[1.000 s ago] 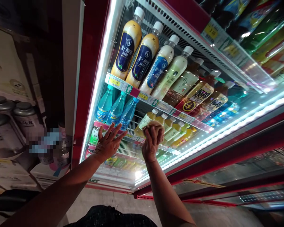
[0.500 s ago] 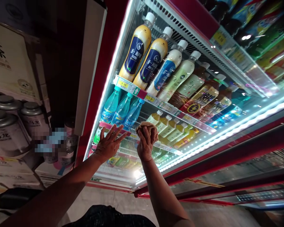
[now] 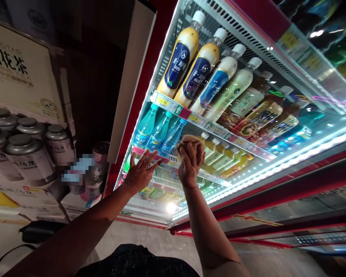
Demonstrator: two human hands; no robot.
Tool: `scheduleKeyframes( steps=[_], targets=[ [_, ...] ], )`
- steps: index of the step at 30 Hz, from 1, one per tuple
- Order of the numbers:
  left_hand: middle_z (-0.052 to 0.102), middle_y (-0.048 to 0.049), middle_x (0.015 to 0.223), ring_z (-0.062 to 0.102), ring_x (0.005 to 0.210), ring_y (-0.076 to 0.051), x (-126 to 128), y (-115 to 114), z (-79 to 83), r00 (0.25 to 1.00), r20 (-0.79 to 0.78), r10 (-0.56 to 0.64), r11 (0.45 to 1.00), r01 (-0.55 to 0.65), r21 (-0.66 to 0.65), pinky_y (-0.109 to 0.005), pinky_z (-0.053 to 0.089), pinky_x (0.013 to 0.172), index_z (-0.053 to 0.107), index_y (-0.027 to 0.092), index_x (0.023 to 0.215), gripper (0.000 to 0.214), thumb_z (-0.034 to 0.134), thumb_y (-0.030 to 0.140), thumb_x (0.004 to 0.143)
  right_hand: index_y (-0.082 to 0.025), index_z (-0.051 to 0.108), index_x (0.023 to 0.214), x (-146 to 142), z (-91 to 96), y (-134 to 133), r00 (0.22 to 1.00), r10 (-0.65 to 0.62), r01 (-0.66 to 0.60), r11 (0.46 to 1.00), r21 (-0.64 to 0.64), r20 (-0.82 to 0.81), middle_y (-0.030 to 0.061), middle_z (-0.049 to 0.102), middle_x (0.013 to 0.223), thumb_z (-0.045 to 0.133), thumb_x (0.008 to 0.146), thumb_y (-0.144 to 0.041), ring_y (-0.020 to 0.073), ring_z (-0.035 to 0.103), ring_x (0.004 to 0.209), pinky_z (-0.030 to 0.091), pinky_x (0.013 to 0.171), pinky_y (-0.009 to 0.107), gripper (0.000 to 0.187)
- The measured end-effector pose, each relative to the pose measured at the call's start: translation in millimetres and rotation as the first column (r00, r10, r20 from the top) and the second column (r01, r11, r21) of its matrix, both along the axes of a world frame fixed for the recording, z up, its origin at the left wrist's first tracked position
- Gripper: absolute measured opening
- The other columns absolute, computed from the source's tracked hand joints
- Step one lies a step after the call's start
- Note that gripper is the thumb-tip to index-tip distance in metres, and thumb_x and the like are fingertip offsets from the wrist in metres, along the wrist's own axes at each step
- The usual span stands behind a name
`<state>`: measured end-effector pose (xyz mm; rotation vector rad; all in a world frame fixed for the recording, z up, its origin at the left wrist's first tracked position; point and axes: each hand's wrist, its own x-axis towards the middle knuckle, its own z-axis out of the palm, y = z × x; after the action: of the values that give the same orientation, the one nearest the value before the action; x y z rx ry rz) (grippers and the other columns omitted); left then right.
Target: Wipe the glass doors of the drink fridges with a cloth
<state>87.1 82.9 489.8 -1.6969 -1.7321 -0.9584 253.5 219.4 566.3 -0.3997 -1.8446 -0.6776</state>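
Note:
My left hand [image 3: 142, 172] lies flat with fingers spread against the glass front of a lit drinks cooler [image 3: 150, 127], below the blue bottles [image 3: 158, 132]. My right hand [image 3: 191, 163] is closed on a crumpled tan cloth [image 3: 187, 141], pressed to the glass in front of the small yellow bottles [image 3: 216, 152]. Both arms reach up from the bottom of the view.
Tall cream and yellow bottles [image 3: 190, 65] fill the shelf above, with price tags [image 3: 173, 107] along its edge. Brown tea bottles [image 3: 259, 115] stand further right. Grey tins [image 3: 25, 154] and a carton [image 3: 20, 84] are stacked at left. The red cooler frame [image 3: 276, 184] runs lower right.
My right hand with the cloth has slid up and right over the glass. My left hand has stayed flat on the glass. The view has shifted so the cooler sits further right.

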Motion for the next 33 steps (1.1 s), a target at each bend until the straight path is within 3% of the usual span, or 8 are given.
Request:
scheduleKeyframes(
  steps=[3, 9, 13, 17, 21, 27, 33],
  targets=[
    [0.038, -0.0066, 0.167, 0.024, 0.16, -0.028, -4, -2, -1.7, 1.0, -0.007, -0.013, 1.0, 0.013, -0.015, -0.057, -0.005, 0.131, 0.041, 0.033, 0.157, 0.072, 0.063, 0.017, 0.09, -0.024, 0.074, 0.125, -10, 2.0, -1, 0.995, -0.023, 0.024, 1.0, 0.002, -0.101, 0.0101, 0.069, 0.139, 0.051, 0.104, -0.021, 0.0259, 0.026, 0.161, 0.029, 0.128, 0.058, 0.03],
    [0.033, -0.0065, 0.169, 0.021, 0.161, -0.028, -17, -11, -5.8, 0.999, 0.001, -0.036, 0.998, 0.036, -0.049, -0.056, 0.012, 0.132, 0.034, 0.03, 0.161, 0.078, 0.06, 0.013, 0.089, -0.026, 0.072, 0.127, -28, -10.6, -19, 0.993, 0.089, -0.086, 0.995, -0.051, 0.071, 0.0062, 0.074, 0.132, 0.053, 0.103, -0.017, 0.0203, 0.024, 0.162, 0.023, 0.131, 0.05, 0.032],
    [0.038, -0.0066, 0.167, 0.025, 0.159, -0.028, -22, -15, -7.0, 1.0, -0.005, -0.004, 0.998, 0.003, -0.056, -0.063, 0.003, 0.131, 0.033, 0.033, 0.161, 0.074, 0.056, 0.014, 0.093, -0.025, 0.072, 0.129, -38, 1.8, -15, 0.998, 0.048, -0.049, 0.999, -0.005, -0.046, 0.0088, 0.071, 0.137, 0.051, 0.105, -0.02, 0.0232, 0.024, 0.162, 0.024, 0.131, 0.054, 0.033],
    [0.039, -0.0058, 0.166, 0.025, 0.159, -0.028, -26, -16, -8.6, 1.0, -0.001, 0.007, 0.998, -0.007, -0.061, -0.064, -0.007, 0.129, 0.034, 0.034, 0.16, 0.075, 0.058, 0.014, 0.092, -0.025, 0.072, 0.128, -47, -8.2, -18, 0.998, 0.047, -0.047, 0.999, -0.012, -0.031, 0.0086, 0.071, 0.137, 0.047, 0.106, -0.022, 0.024, 0.023, 0.162, 0.025, 0.13, 0.057, 0.034],
    [0.04, -0.006, 0.165, 0.022, 0.16, -0.027, -31, -17, -10.7, 1.0, -0.011, -0.01, 0.999, 0.01, -0.039, -0.06, -0.004, 0.131, 0.037, 0.032, 0.159, 0.076, 0.061, 0.013, 0.089, -0.03, 0.07, 0.133, -52, -17.9, -26, 0.991, 0.098, -0.092, 0.993, -0.067, 0.092, 0.0041, 0.072, 0.137, 0.048, 0.105, -0.022, 0.0204, 0.022, 0.162, 0.022, 0.132, 0.054, 0.036],
    [0.042, -0.0058, 0.164, 0.015, 0.162, -0.025, -37, -18, -13.4, 1.0, -0.02, -0.021, 0.999, 0.021, 0.03, -0.055, 0.0, 0.133, 0.045, 0.028, 0.155, 0.07, 0.061, 0.011, 0.089, -0.03, 0.066, 0.139, -61, -9.1, -25, 0.995, 0.102, -0.102, 0.993, -0.067, -0.008, 0.0048, 0.066, 0.146, 0.049, 0.104, -0.019, 0.0222, 0.02, 0.163, 0.02, 0.132, 0.057, 0.04],
    [0.042, -0.0068, 0.164, 0.008, 0.162, -0.022, -40, -22, -11.8, 1.0, -0.01, -0.027, 0.999, 0.028, 0.038, -0.05, 0.006, 0.134, 0.046, 0.021, 0.154, 0.068, 0.06, 0.01, 0.088, -0.028, 0.067, 0.137, -68, -8.1, -32, 0.995, 0.094, -0.093, 0.995, -0.037, 0.043, 0.0044, 0.072, 0.138, 0.049, 0.104, -0.018, 0.0206, 0.022, 0.162, 0.022, 0.132, 0.052, 0.038]
  ],
)
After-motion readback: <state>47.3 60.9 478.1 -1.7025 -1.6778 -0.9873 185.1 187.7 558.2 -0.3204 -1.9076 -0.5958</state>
